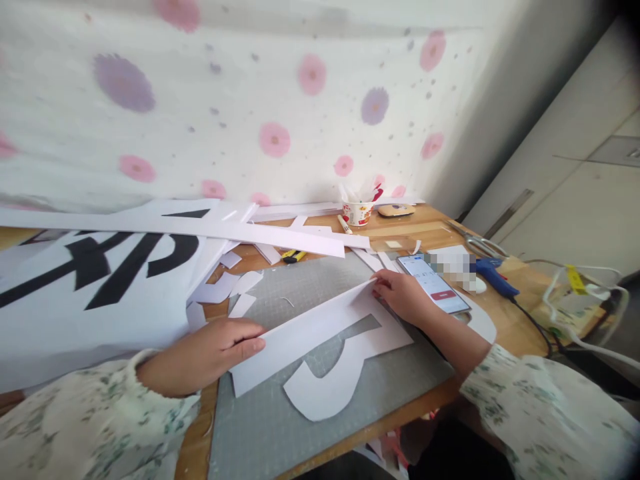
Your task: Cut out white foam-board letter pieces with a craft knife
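A long white strip [305, 333] stands on its edge on the grey cutting mat [260, 427], slanting up to the right. My left hand [220, 350] pinches its left end between thumb and fingers. At the strip's far right end, my right hand [403, 293] is closed on it with the fingertips. Beside the strip, on the near side, a flat white curved cut-out [330, 387] lies on the mat; its upper right part reaches below my right hand.
White sheets with black shapes [150, 267] lie at left, under long strips [250, 233]. Scraps and a yellow cutter [293, 256] lie behind the mat. A phone [433, 283], blue glue gun [495, 277], scissors [480, 241], cup [357, 212] and cables [545, 300] are at right.
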Demonstrator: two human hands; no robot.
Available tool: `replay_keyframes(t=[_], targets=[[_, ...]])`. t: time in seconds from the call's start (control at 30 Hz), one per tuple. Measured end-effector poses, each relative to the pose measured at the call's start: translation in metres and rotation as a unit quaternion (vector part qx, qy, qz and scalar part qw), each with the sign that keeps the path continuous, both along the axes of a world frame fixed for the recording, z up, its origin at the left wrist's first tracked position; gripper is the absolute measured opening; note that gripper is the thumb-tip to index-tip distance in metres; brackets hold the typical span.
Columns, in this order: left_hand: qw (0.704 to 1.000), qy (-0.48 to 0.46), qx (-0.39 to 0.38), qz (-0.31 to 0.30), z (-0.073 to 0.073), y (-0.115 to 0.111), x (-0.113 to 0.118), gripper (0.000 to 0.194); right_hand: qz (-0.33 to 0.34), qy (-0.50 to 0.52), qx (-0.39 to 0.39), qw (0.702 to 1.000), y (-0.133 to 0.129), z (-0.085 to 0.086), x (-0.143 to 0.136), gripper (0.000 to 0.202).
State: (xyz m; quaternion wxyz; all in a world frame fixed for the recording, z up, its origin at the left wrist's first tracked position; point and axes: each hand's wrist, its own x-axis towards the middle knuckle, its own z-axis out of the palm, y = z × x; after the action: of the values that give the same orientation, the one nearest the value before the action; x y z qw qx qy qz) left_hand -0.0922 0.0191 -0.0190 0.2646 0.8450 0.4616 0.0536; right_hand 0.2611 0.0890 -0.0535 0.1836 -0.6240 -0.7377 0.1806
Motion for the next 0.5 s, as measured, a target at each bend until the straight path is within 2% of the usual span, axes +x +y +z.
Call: replay_keyframes(t=[0.1,0.3,0.43,0.5], targets=[[0.999,0.020,-0.031,0.003,0.002,-0.001,0.005,0.046,0.001,-0.015,0.003,1.000,0.000,0.000,-0.001,0.016],[0.999,0.043,-0.017,0.001,0.001,-0.004,0.012,0.043,0.005,-0.030,0.005,1.000,-0.004,-0.003,0.000,0.016],[0.998,0.054,-0.008,0.012,-0.001,-0.007,0.013,0.024,0.018,-0.019,0.009,1.000,-0.004,-0.008,0.003,0.037],[0.998,0.065,0.003,0.016,-0.002,-0.008,0.014,0.015,0.046,-0.039,0.023,0.998,-0.003,-0.008,0.005,0.048]])
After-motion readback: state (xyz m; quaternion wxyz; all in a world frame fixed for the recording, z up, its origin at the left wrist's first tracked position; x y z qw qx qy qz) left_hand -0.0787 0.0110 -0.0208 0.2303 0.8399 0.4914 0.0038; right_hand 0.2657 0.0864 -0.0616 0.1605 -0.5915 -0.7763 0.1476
